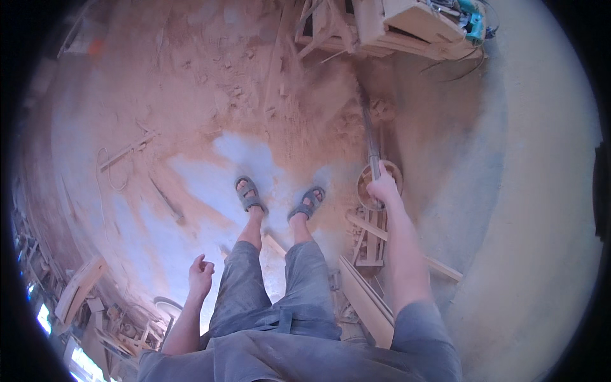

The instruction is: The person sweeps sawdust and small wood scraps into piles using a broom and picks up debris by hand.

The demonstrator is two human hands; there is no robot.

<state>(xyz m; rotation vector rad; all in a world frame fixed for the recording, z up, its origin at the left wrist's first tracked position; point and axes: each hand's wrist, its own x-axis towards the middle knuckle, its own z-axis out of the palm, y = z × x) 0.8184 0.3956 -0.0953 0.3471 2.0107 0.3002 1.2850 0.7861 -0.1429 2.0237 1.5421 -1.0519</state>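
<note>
Long thin stick (370, 137), dusty, angled twd sawdust floor.

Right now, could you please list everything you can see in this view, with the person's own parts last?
Long handle: one, grey, upright in the right hand's grip, reaching toward the sawdust pile.
Sawdust: reddish, spread across the floor.
Wooden machine stand: one, pale, top right.
Round wooden piece: one, tan, beside the right foot.
Wood offcuts: several, pale, lower right.
Sandals: two, grey, centre.
Left hand: empty, loosely open.
Right hand: closed on the handle.
</note>
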